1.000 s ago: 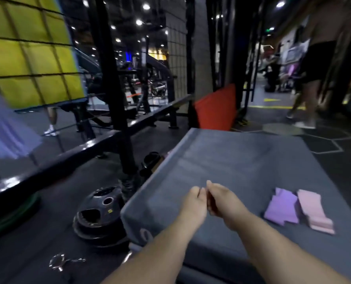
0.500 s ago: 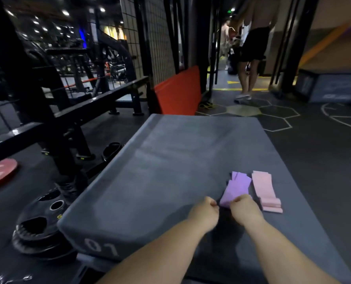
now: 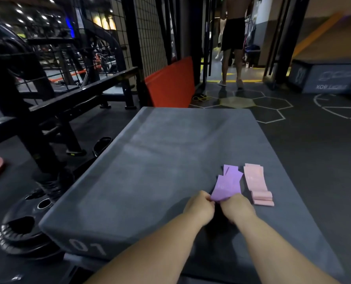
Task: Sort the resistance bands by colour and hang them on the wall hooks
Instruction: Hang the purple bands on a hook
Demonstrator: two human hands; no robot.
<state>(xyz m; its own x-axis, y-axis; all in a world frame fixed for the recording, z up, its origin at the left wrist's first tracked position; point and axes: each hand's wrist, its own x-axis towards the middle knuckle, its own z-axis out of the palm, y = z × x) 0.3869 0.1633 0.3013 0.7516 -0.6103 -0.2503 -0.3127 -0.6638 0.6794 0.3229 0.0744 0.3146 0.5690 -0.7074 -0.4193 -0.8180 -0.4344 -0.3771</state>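
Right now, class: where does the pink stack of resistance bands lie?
In the head view, the pink stack lies at the right of the grey box, just right of the purple bands.

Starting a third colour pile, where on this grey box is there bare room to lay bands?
The grey box is bare left of the purple bands out to its left edge, and across its far half. A narrow strip lies right of the pink bands. Crowded near right, where the left hand and right hand grip the purple bands.
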